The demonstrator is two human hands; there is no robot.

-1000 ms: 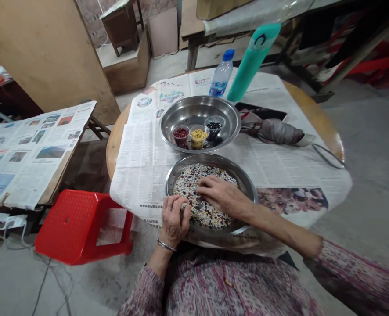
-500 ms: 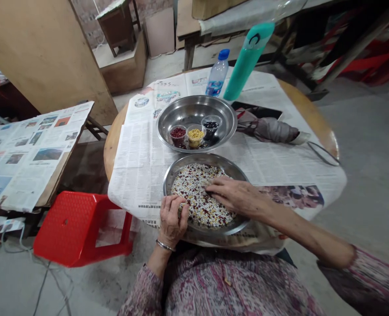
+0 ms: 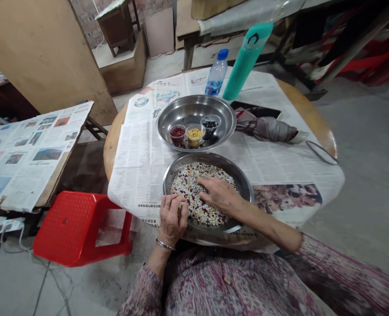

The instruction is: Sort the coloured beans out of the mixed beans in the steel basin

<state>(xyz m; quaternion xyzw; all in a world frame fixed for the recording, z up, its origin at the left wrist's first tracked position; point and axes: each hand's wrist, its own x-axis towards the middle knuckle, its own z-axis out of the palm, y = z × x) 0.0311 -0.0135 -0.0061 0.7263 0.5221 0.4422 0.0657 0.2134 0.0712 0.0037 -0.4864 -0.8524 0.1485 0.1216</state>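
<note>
A shallow metal basin (image 3: 247, 186) stands near me on the newspaper, holding a mix (image 3: 191, 175) of white grains with dark red, yellow and dark beans. My left hand (image 3: 173, 217), with a bangle at its wrist, is curled over the basin's near left rim and grips it. My right hand (image 3: 221, 195) reaches in from the right. Its fingers are bent and apart, with the tips down in the mix; no held bean shows. Behind stands a second metal basin (image 3: 168, 103) with three clear cups: red beans (image 3: 177, 133), yellow beans (image 3: 194, 135) and black beans (image 3: 210, 126).
The round table (image 3: 322, 127) is covered with newspaper (image 3: 131, 162). At the back stand a water bottle (image 3: 216, 74) and a teal bottle (image 3: 245, 63). A folded grey umbrella (image 3: 270, 129) lies right. A red stool (image 3: 69, 228) and a newspaper-covered table (image 3: 26, 153) are on the left.
My right hand has moved a little left across the mix, and its forearm has swung nearer my body. My left hand stays at the rim.
</note>
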